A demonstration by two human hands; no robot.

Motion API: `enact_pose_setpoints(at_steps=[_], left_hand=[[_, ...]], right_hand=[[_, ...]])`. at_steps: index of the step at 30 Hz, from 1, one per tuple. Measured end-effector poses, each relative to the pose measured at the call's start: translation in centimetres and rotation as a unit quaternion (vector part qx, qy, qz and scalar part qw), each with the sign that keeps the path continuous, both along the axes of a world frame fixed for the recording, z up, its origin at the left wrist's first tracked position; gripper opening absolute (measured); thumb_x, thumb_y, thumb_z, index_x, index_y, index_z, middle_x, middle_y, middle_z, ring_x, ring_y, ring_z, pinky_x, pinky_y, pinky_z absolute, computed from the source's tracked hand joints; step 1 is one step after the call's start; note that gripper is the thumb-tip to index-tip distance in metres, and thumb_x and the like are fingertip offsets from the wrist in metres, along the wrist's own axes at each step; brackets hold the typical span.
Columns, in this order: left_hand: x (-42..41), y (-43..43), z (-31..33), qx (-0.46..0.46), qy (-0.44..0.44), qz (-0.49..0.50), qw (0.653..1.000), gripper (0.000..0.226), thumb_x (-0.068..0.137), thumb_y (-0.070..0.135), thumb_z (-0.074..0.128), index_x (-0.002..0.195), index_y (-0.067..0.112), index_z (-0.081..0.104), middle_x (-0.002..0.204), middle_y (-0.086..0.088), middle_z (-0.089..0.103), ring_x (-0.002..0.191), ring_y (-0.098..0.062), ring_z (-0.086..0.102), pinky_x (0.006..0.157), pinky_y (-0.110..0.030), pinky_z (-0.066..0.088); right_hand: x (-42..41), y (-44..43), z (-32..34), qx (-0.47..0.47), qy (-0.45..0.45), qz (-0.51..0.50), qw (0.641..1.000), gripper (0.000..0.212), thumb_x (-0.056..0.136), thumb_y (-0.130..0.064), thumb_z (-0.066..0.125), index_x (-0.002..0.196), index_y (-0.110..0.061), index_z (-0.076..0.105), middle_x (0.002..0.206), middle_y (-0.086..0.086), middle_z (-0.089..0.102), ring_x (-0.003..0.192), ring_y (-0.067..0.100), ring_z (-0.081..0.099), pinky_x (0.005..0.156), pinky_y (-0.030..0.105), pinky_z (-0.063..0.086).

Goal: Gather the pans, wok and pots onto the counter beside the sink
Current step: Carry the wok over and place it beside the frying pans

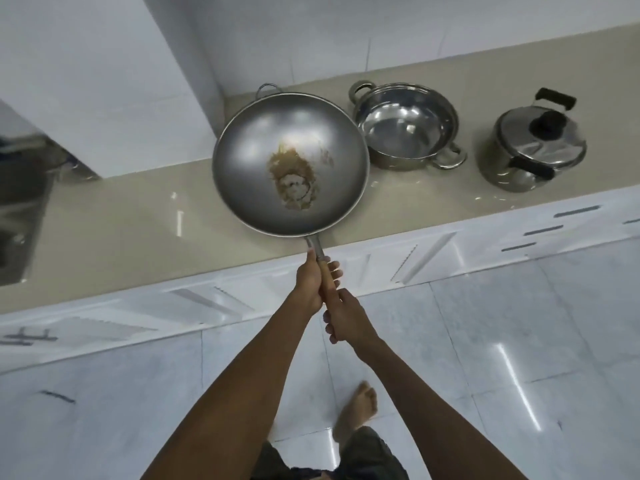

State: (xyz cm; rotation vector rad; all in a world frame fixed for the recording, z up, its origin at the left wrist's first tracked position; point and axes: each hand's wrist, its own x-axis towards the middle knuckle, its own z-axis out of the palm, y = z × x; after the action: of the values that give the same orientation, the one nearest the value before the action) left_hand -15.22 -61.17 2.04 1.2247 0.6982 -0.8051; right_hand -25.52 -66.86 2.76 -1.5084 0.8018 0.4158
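Counter: beige top running from the sink at the far left to the pots on the right; the bare stretch between them looks like the natural landing place, being beside the sink.
Sink: only its steel edge shows at the left border, blurred.
Wok: large and round, with brown residue in the bottom, over the counter with its bowl level; whether it rests on the top or hangs just above cannot be told. A small loop handle shows at its far rim. It sits just left of the open pot, rims near or overlapping in this view.
Open pot: empty steel pot with two loop handles, standing on the counter between the wok and the lidded pot.
Lidded pot: steel, black knob and black side handles, standing apart at the right.
Wok handle: long and straight, reaching back over the counter edge; probably the reason for a two-handed hold, since the bowl's weight sits far out.
Left hand: wrapped closed around the handle, nearer the bowl.
Right hand: curled tight on the handle's end, just behind the left.
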Motion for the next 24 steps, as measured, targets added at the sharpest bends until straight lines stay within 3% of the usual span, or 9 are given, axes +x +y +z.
enact_pose_setpoints(at_steps=[6,11,19,24], left_hand=[[-0.8,-0.6,1.5,0.033,-0.010,0.032,0.999,0.055,0.105,0.052,0.032,0.068,0.014,0.049,0.048,0.001,0.052,0.042,-0.013,0.043,0.050,-0.028,0.040],[-4.8,2.6,1.7,0.056,-0.019,0.060,0.996,0.053,0.105,0.050,0.033,0.071,0.014,0.051,0.054,-0.001,0.051,0.043,-0.013,0.042,0.047,-0.027,0.037],[-11.8,14.4,1.6,-0.013,-0.019,0.183,0.983,0.050,0.105,0.049,0.034,0.071,0.015,0.046,0.053,0.001,0.050,0.042,-0.013,0.043,0.048,-0.028,0.035],[-12.2,26.7,3.4,0.000,-0.055,0.256,0.965,0.050,0.106,0.047,0.031,0.070,0.015,0.045,0.052,0.001,0.049,0.040,-0.013,0.043,0.045,-0.025,0.035]], right_hand=[[-0.4,1.0,1.1,-0.040,-0.066,-0.005,0.997,0.043,0.103,-0.052,0.035,0.085,-0.016,0.051,0.062,0.002,0.056,0.037,0.008,0.050,0.040,0.023,0.044],[-4.5,3.3,0.7,-0.009,-0.061,0.034,0.998,0.032,0.104,-0.036,0.047,0.079,-0.018,0.058,0.060,0.001,0.062,0.036,0.006,0.055,0.038,0.018,0.045],[-9.8,12.6,1.7,-0.104,-0.078,0.181,0.975,0.030,0.103,-0.043,0.043,0.090,-0.020,0.057,0.063,-0.002,0.064,0.040,0.007,0.055,0.042,0.020,0.048],[-9.1,23.7,4.4,-0.063,-0.100,0.239,0.964,0.049,0.099,-0.059,0.037,0.089,-0.015,0.057,0.060,-0.001,0.061,0.042,0.012,0.053,0.041,0.025,0.046]])
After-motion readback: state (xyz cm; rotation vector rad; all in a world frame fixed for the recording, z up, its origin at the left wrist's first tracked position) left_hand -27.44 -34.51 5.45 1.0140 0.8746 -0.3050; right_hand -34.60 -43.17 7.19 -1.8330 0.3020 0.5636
